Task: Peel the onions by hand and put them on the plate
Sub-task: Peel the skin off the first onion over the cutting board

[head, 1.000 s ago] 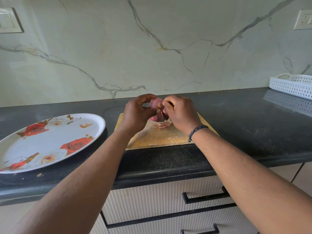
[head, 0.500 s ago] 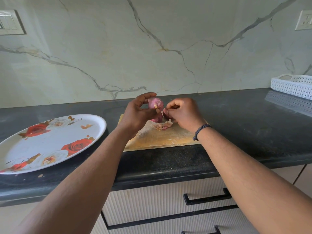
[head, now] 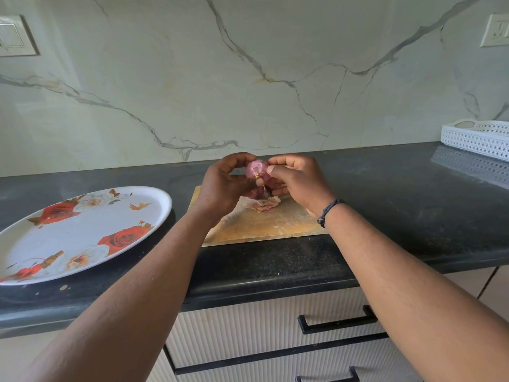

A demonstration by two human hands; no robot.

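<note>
Left hand (head: 220, 186), right hand (head: 296, 180) pinching onion (head: 256, 169); plate (head: 24, 244) holds none.

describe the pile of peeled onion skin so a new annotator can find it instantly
On the black countertop, find the wooden cutting board right of the rose-print plate. The onion skins lie near its far edge, just below both hands. They are the only flat, pale papery scraps there, unlike the round purple onion held above.
</note>
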